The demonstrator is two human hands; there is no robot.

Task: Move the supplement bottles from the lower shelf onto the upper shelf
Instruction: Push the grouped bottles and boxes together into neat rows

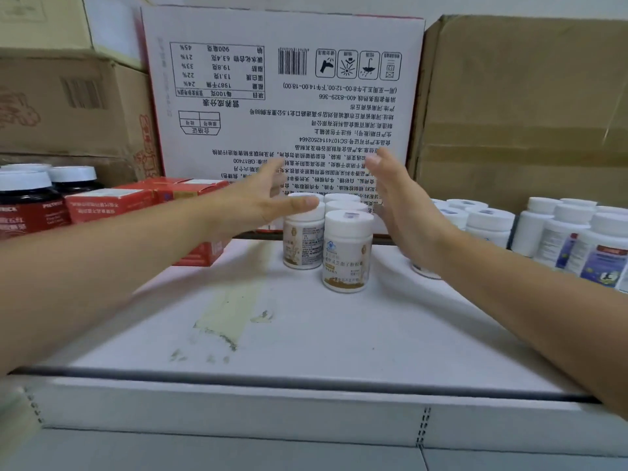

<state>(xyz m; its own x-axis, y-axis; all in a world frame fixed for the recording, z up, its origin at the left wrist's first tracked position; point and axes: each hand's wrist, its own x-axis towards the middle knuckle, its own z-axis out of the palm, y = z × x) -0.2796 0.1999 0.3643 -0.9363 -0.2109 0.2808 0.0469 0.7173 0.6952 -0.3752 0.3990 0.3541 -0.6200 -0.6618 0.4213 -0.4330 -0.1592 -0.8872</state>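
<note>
The small white supplement bottles stand close together in a bunch on the white shelf. They are in the middle, just in front of a big white box. Only the two front ones show in full. The ones behind are hidden, but their round white caps peek over. Each has a white cap and a white label with a gold-brown band at the bottom. The words on the labels are too small to read.

The left hand is at the left of the bunch and the right hand at the right, with the palms facing each other. The fingers are straight and wide apart and hold nothing. The left thumb lies in front of one cap, and I cannot tell if it touches. The left fingertips are blurry. The right hand hides most of one more bottle, and only its bottom shows.

The red boxes and dark jars at the left are partly cut off. The other white bottles at the right run off the edge.
</note>
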